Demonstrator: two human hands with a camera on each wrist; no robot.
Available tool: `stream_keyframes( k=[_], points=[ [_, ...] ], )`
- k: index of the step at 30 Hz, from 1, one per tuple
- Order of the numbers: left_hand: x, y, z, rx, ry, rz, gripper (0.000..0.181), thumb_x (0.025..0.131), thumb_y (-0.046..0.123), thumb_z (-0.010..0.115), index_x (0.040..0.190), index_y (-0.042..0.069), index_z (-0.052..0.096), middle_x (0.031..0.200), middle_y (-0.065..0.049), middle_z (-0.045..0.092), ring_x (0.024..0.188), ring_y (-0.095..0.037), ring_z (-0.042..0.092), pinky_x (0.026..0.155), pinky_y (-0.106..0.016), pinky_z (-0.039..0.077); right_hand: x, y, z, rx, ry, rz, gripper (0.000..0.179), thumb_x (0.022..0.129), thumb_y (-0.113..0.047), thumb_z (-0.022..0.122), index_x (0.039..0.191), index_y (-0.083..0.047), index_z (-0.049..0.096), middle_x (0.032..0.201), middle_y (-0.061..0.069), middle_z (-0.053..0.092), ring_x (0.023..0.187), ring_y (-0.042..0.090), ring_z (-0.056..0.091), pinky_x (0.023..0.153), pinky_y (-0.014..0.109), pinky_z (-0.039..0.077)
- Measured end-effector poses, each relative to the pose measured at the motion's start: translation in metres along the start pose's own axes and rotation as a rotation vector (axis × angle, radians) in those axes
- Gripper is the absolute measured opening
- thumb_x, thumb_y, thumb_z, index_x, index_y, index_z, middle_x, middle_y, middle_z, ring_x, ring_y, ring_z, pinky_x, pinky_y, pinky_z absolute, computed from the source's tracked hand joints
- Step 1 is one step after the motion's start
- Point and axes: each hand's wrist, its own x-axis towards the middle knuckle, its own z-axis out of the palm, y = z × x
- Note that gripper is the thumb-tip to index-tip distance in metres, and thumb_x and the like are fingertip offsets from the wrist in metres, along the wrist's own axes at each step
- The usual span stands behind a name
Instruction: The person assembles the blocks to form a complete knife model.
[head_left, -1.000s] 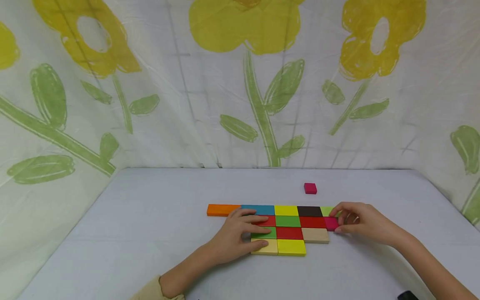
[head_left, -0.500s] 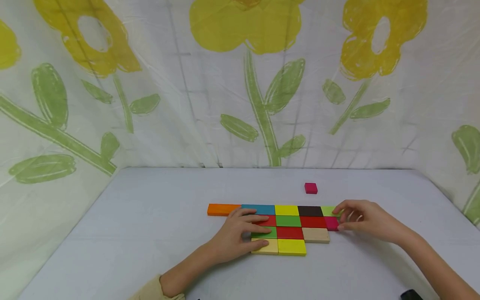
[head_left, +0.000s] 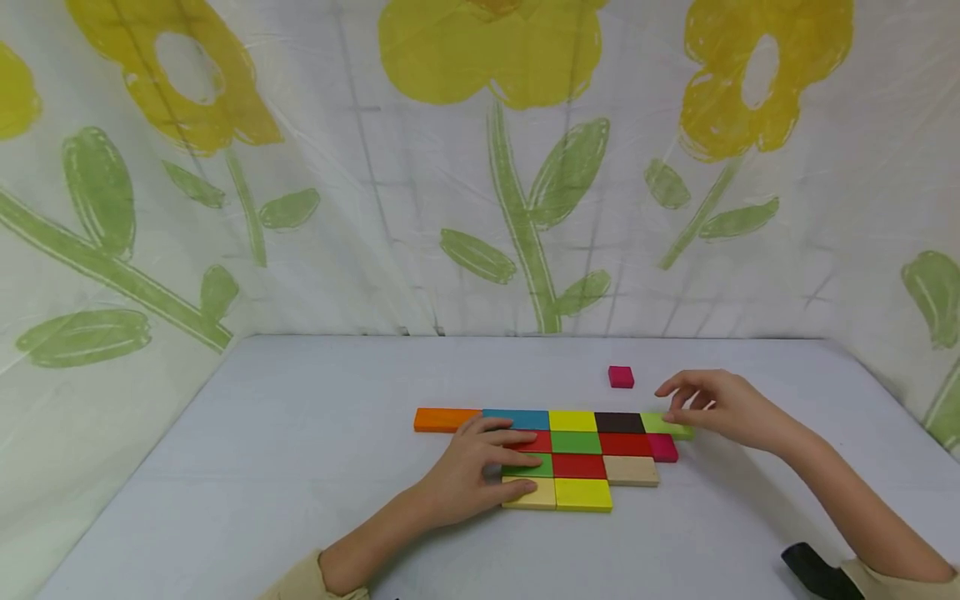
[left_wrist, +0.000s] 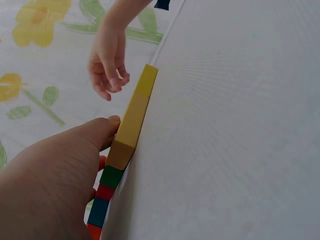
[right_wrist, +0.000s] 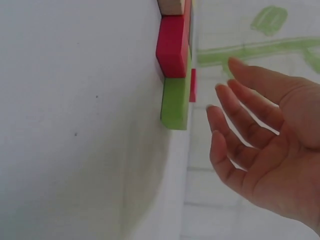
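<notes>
Flat coloured wooden blocks lie edge to edge in several rows on the table. My left hand [head_left: 468,475] rests on their left part, fingertips on a red block [head_left: 540,442], a green block [head_left: 536,468] and a cream block [head_left: 536,497]. My right hand [head_left: 723,408] hovers over the right end of the back row, fingers loosely bent, holding nothing. Under it lies a light green block [head_left: 681,431]. In front of that is a small magenta block [head_left: 663,447]. In the right wrist view the right hand's fingers stand apart from the light green block [right_wrist: 175,105].
A loose magenta block [head_left: 621,377] lies behind the rows. An orange block [head_left: 442,420] juts out at the back left. The white table [head_left: 300,483] meets a flowered curtain [head_left: 375,208] at its back edge. A black strap piece [head_left: 817,571] sits by the right forearm.
My right hand has left the magenta block at the right end and risen up and back, uncovering the light green block. The left hand and the blocks have not moved.
</notes>
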Motion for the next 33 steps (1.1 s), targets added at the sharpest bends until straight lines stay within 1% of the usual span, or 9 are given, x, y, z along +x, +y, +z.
stream_keyframes(
  k=[6,11,16,19,22,25,30,33],
  points=[
    [0.0,0.0,0.0,-0.002,0.007,0.009,0.034,0.096,0.035,0.079,0.127,0.023,0.079,0.145,0.006,0.066,0.143,-0.028,0.047,0.12,-0.061,0.031,0.02,-0.003,0.001,-0.008,0.021,0.035,0.034,0.094,-0.018,0.08,0.12,0.0,0.071,0.099,0.003,0.072,0.086,0.017,0.062,0.066,0.024,0.054],
    [-0.001,0.001,0.0,-0.006,0.007,0.009,0.034,0.096,0.035,0.079,0.128,0.023,0.079,0.146,0.006,0.066,0.143,-0.028,0.047,0.12,-0.061,0.03,0.034,-0.002,0.005,-0.001,0.038,0.076,0.037,0.095,-0.022,0.079,0.122,0.002,0.07,0.102,0.009,0.073,0.088,0.02,0.064,0.07,0.027,0.056],
    [-0.001,0.001,-0.001,-0.005,0.006,0.004,0.034,0.096,0.035,0.078,0.128,0.024,0.079,0.146,0.007,0.066,0.144,-0.028,0.047,0.12,-0.061,0.03,0.047,0.0,0.012,-0.006,0.057,0.132,0.043,0.094,-0.025,0.08,0.123,0.005,0.068,0.106,0.017,0.073,0.095,0.029,0.066,0.074,0.03,0.056],
    [-0.001,0.001,0.0,-0.001,0.006,0.006,0.034,0.096,0.035,0.078,0.128,0.024,0.079,0.146,0.007,0.066,0.143,-0.028,0.047,0.12,-0.061,0.03,0.052,0.0,0.016,0.0,0.064,0.169,0.047,0.093,-0.025,0.08,0.124,0.008,0.067,0.106,0.019,0.072,0.098,0.032,0.065,0.074,0.031,0.056],
    [-0.001,0.001,0.0,0.003,0.005,0.007,0.034,0.096,0.035,0.078,0.128,0.024,0.079,0.146,0.007,0.066,0.143,-0.028,0.047,0.121,-0.061,0.03,0.057,0.0,0.02,-0.004,0.065,0.199,0.051,0.092,-0.026,0.081,0.125,0.01,0.066,0.106,0.021,0.071,0.098,0.032,0.063,0.073,0.031,0.054],
    [-0.001,0.001,-0.001,0.005,0.006,0.006,0.034,0.096,0.035,0.078,0.128,0.023,0.079,0.146,0.007,0.066,0.143,-0.028,0.047,0.121,-0.061,0.03,0.062,0.001,0.023,-0.02,0.068,0.208,0.052,0.092,-0.027,0.082,0.124,0.01,0.066,0.107,0.022,0.071,0.099,0.033,0.062,0.076,0.032,0.054],
    [-0.001,0.001,-0.001,0.002,0.006,0.004,0.034,0.096,0.035,0.078,0.128,0.023,0.079,0.145,0.006,0.066,0.143,-0.028,0.047,0.12,-0.061,0.031,0.068,-0.001,0.027,-0.024,0.062,0.218,0.052,0.091,-0.029,0.083,0.123,0.009,0.067,0.111,0.024,0.07,0.101,0.036,0.062,0.082,0.04,0.057],
    [-0.001,0.002,-0.001,0.001,0.003,0.0,0.034,0.096,0.035,0.078,0.128,0.023,0.079,0.146,0.006,0.066,0.144,-0.028,0.047,0.119,-0.061,0.032,0.071,-0.002,0.029,-0.02,0.056,0.23,0.05,0.09,-0.028,0.084,0.123,0.007,0.067,0.112,0.025,0.07,0.102,0.037,0.062,0.083,0.043,0.058]
  ],
)
